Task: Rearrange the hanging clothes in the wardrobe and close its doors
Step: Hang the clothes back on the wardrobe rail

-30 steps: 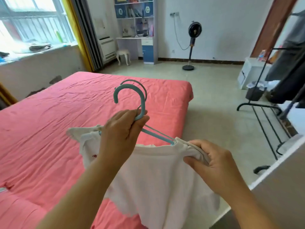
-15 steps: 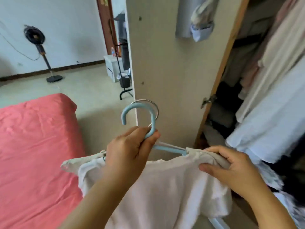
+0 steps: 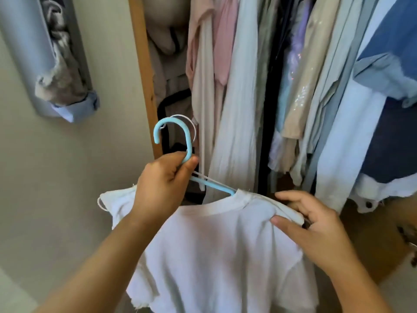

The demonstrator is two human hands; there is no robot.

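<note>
White T-shirt (image 3: 216,251) looks soft and light. Left hand (image 3: 162,184) fingers pinch the stiff blue hanger (image 3: 180,141) neck; right hand (image 3: 316,224) fingers grip the floppy shoulder.

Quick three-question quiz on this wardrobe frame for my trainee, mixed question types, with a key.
1. True or false: the left hand grips the blue hanger just below its hook.
2. What does the right hand pinch? A) pink garment B) white T-shirt's shoulder C) wardrobe door
3. Fill in: the white T-shirt is ___ hooked on a rail.

Key: 1 true; 2 B; 3 not yet.
</note>
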